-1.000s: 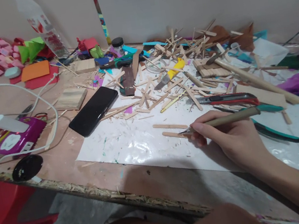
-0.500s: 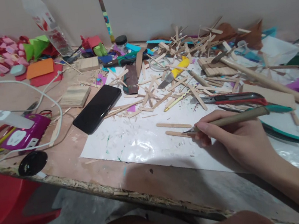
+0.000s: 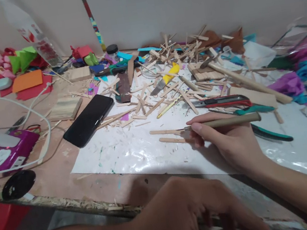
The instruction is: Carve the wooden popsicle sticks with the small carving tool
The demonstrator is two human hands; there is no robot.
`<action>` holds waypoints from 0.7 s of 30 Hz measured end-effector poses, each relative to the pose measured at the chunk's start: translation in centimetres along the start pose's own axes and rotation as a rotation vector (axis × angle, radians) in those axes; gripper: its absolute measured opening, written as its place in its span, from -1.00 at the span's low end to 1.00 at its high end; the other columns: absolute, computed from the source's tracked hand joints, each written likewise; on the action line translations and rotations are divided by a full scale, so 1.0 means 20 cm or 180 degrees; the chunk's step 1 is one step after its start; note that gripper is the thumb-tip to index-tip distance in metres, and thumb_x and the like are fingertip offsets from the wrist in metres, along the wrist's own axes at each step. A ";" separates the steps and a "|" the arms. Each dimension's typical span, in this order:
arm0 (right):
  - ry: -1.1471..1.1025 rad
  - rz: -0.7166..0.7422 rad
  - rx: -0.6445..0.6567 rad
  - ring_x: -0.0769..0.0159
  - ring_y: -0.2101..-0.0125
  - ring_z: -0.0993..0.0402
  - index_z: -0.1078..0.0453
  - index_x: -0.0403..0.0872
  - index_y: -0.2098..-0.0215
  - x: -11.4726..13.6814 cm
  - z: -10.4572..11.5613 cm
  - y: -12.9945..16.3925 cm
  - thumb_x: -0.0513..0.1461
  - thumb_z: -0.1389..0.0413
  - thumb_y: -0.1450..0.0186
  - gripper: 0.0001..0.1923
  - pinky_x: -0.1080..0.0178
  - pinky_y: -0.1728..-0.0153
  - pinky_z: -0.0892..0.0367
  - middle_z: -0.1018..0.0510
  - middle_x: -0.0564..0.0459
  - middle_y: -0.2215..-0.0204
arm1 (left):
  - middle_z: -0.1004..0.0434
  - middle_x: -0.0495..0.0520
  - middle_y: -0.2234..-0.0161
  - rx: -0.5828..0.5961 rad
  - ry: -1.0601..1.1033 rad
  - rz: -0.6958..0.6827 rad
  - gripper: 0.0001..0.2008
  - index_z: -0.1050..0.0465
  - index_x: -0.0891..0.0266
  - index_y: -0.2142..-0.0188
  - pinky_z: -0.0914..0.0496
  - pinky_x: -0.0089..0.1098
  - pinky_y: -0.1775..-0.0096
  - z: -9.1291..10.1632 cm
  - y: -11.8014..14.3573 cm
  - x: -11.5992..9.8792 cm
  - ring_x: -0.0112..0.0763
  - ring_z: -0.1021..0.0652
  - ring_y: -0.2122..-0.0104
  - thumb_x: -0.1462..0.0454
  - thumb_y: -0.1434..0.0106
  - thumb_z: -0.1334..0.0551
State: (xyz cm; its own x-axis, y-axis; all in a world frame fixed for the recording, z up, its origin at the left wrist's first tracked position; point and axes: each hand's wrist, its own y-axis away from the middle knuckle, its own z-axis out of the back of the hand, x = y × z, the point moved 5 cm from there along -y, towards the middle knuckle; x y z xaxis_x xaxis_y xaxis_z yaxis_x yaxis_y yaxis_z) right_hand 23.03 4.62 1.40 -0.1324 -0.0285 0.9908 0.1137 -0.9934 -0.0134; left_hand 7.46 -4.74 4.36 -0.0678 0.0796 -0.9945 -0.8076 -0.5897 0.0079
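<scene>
Near the middle right of the frame, the right hand point(image 3: 227, 142) lies on a white sheet point(image 3: 135, 149) that covers the tabletop point(image 3: 63, 172); its fingers point(image 3: 199, 127) are closed in a pen grip around a craft knife point(image 3: 221, 122) with a brown handle, and the tip points left, at or just above the end of the upper wooden stick point(image 3: 164, 132). A second wooden stick point(image 3: 173, 140) lies just below it, near the fingertips; both sticks look whole, so I judge that the cutting of these two is only at the start, and no fresh cut shows on them. The left hand point(image 3: 192, 213) is at the bottom centre, low at the tabletop edge; its fingers seem curled, but I cannot tell if they hold anything.

Behind the sticks, toward the upper centre, a big heap of stick pieces point(image 3: 180, 60) suggests much cutting is already done; a red box cutter point(image 3: 221, 101) and green pliers point(image 3: 263, 128) lie just beside the right hand; a black phone point(image 3: 88, 120) rests at the left corner of the sheet. Small chips are scattered on the sheet, but the space directly around the two sticks is free.
</scene>
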 end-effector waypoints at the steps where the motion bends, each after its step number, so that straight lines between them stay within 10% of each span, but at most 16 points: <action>1: 0.0001 0.0020 -0.0054 0.27 0.52 -0.51 -0.68 0.06 0.22 0.00 0.00 0.00 -0.07 -0.40 -0.38 -0.86 0.20 0.44 -0.49 -0.62 0.08 0.54 | -0.74 -0.10 0.12 -0.0169 -0.0286 0.0176 -0.80 -0.68 0.09 0.03 -0.56 -0.53 0.11 0.05 0.01 -0.01 -0.48 -0.71 0.16 0.15 -0.60 -0.26; 8: 0.0119 0.0083 -0.0271 0.30 0.59 -0.46 -0.66 0.02 0.26 0.05 0.02 -0.01 -0.19 -0.46 -0.23 -0.86 0.26 0.56 -0.40 -0.61 0.09 0.57 | -0.61 0.07 0.21 -0.0331 -0.3629 -0.0133 -0.82 -0.60 0.26 0.20 -0.41 -0.25 0.19 0.41 -0.07 -0.03 -0.26 -0.56 0.24 0.42 -0.50 -0.22; 21: 0.0518 0.0076 0.0087 0.39 0.61 -0.46 -0.65 -0.03 0.38 0.02 0.01 0.00 -0.09 -0.36 -0.38 -0.77 0.39 0.59 -0.38 -0.58 0.09 0.61 | -0.52 0.06 0.26 -0.0787 -0.2907 -0.0455 -0.69 -0.61 0.28 0.22 -0.31 -0.30 0.23 0.49 -0.08 0.22 -0.31 -0.47 0.26 0.50 -0.44 -0.09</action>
State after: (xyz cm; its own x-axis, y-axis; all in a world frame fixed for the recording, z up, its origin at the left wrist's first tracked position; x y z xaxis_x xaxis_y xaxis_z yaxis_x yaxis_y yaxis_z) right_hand 23.21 4.60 1.77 -0.2868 -0.0720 0.9553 0.1453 -0.9889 -0.0309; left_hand 2.64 4.36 0.89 -0.4935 0.6986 -0.5181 -0.7042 -0.6705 -0.2334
